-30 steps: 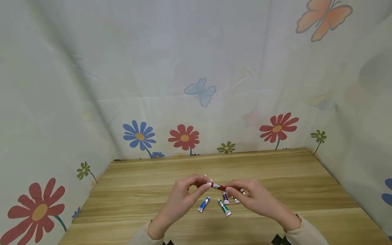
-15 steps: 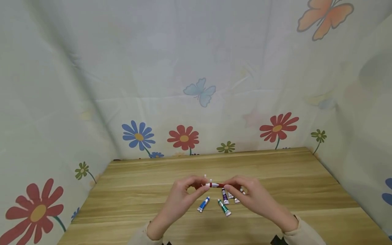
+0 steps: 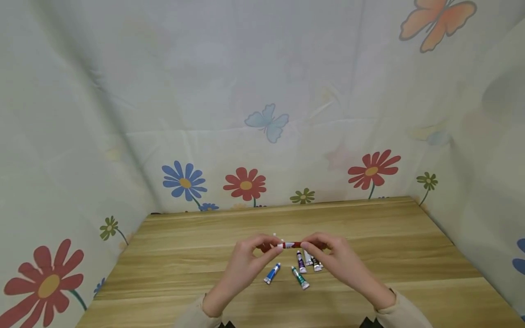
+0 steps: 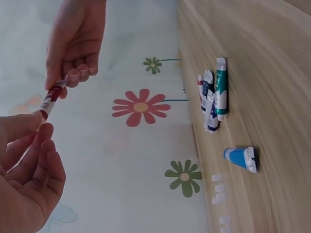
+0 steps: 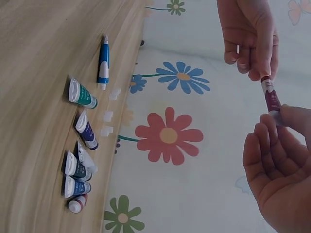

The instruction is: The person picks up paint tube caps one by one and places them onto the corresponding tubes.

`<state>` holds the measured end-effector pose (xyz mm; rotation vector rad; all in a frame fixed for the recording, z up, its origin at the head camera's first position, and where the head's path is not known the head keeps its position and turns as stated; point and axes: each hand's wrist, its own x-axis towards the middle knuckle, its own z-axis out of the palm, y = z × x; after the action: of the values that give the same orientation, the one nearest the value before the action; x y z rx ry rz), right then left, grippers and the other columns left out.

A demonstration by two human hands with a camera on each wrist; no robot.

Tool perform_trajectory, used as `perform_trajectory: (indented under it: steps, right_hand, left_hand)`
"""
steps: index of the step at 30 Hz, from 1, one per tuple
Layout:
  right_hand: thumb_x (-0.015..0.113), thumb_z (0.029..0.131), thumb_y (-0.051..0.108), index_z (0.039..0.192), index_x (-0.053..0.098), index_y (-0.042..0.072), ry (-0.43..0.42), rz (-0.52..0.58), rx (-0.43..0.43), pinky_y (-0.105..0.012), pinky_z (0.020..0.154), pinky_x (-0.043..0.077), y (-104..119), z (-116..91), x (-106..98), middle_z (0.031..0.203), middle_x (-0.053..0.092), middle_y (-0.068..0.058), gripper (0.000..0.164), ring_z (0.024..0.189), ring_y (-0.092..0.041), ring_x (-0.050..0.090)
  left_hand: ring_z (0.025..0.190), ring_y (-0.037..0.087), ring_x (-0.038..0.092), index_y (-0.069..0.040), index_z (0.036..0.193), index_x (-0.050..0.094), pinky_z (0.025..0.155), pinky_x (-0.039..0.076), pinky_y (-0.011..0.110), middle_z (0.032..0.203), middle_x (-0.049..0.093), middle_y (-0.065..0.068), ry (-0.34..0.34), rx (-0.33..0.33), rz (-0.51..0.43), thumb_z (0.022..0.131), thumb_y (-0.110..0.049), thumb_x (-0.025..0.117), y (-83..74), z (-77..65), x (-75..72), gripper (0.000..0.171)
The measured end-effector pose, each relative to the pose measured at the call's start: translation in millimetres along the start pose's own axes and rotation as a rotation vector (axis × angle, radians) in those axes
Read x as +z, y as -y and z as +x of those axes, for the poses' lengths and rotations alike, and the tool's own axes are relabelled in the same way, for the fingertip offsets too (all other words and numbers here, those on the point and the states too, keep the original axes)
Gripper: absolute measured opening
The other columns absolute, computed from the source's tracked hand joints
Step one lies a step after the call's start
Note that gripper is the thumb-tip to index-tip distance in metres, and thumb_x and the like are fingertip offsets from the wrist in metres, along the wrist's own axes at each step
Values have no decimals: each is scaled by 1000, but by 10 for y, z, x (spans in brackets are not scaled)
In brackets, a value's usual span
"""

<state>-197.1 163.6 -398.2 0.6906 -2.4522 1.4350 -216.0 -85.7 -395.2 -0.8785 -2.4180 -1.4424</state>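
Observation:
A red paint tube is held nearly level above the table, between both hands. My left hand pinches its white-capped end between thumb and fingers. The thumb and fingers of my right hand grip the opposite, flat end. In the right wrist view the tube shows a label with print too small to read. Beneath the hands lie a blue tube, a green tube and a purple tube. The right hand partly hides other tubes in the head view.
More paint tubes lie side by side, among them a white one, a dark green one and a blue-labelled one. Several small white pieces sit farther back on the wooden table. A flower-printed curtain encloses the back and sides.
Both hands have risen slightly, and the red tube has gone from slanted to nearly level. My right hand has shifted a little, uncovering more of the tubes behind it.

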Motion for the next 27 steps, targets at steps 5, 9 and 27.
perform_trajectory:
  steps: [5, 9, 27]
  right_hand:
    - [65, 99, 33, 102, 75, 22, -8, 28, 35, -26, 58, 49, -53, 11, 28, 85, 69, 10, 15, 73, -13, 62]
    - [63, 101, 29, 104, 75, 18, 17, 64, 52, -26, 57, 48, -101, 23, 25, 83, 66, 6, 16, 70, -11, 59]
    - [66, 99, 30, 108, 73, 6, -55, 131, 186, -27, 66, 54, -286, 209, -19, 86, 69, -4, 27, 76, -15, 64]
  left_hand:
    - [79, 10, 62, -23, 103, 76, 73, 55, 28, 88, 67, -15, -4, -13, -2, 94, -37, 72, 86, 12, 28, 18]
    - [79, 10, 62, -21, 104, 76, 73, 55, 29, 89, 68, -15, 7, -18, 3, 95, -37, 71, 133, 38, 46, 19]
    - [80, 12, 62, -15, 107, 77, 73, 54, 29, 91, 70, -8, 3, -88, 0, 96, -34, 70, 232, 302, 99, 23]
